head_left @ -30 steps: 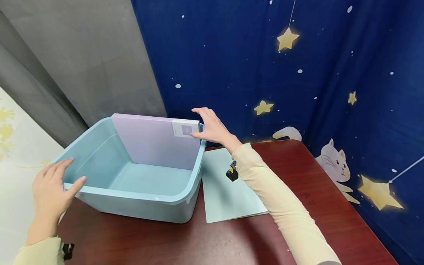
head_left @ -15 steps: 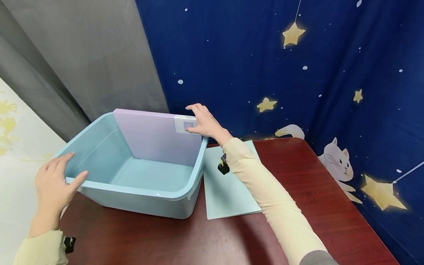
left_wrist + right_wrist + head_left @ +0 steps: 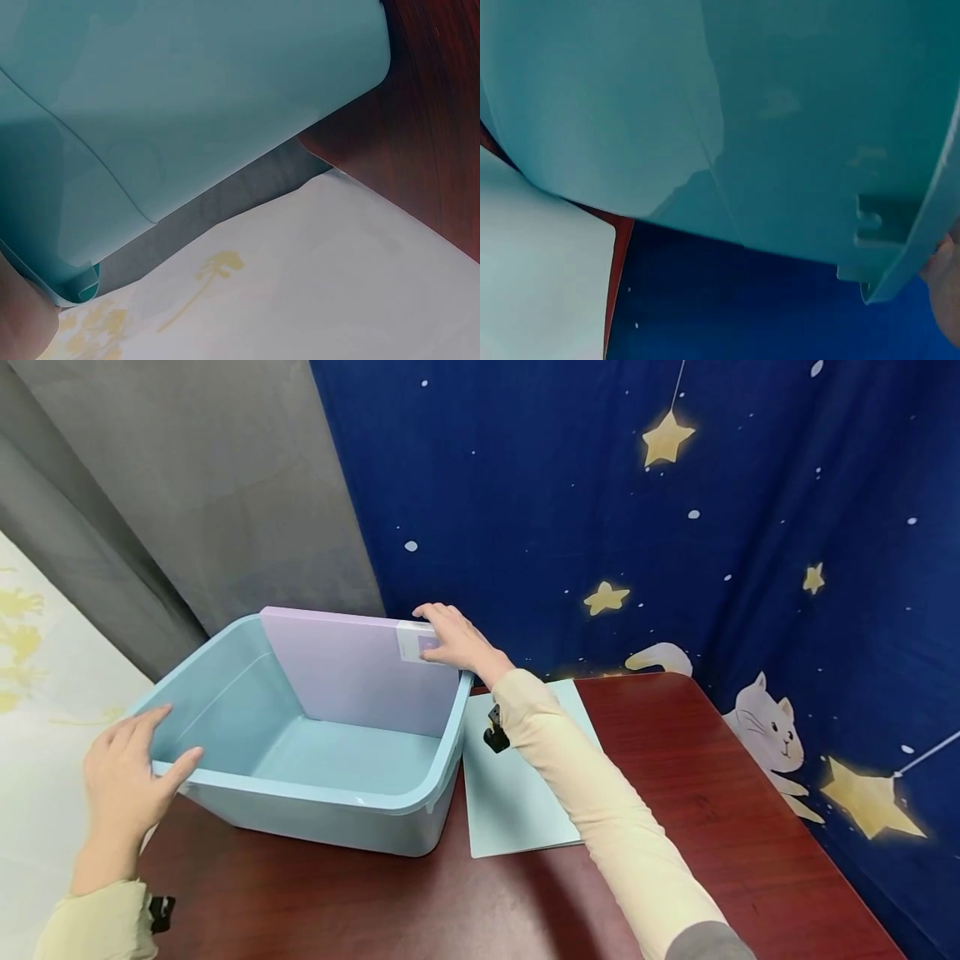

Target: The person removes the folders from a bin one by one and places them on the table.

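A light blue plastic bin (image 3: 300,789) stands on the table at left centre in the head view. Inside, a lilac file folder (image 3: 360,677) leans upright along the back wall, a white label (image 3: 410,642) wrapping its right end. My right hand (image 3: 461,639) holds the folder's right end by the bin's back corner, thumb against the label and fingers beyond the top edge. At the bin's near left corner, my left hand (image 3: 123,785) grips the rim, thumb over the front edge. Each wrist view shows the bin's outer wall (image 3: 210,90) with only a sliver of hand.
To the right of the bin, a pale green folder (image 3: 517,785) lies flat on the red-brown table (image 3: 720,827), partly under my right forearm. A grey curtain (image 3: 225,468) and a dark blue star-patterned curtain (image 3: 525,485) hang behind. White patterned cloth (image 3: 45,760) is at left.
My right hand has moved left, bringing its thumb further onto the folder's label. My left hand stays at the bin corner. The head view has shifted slightly.
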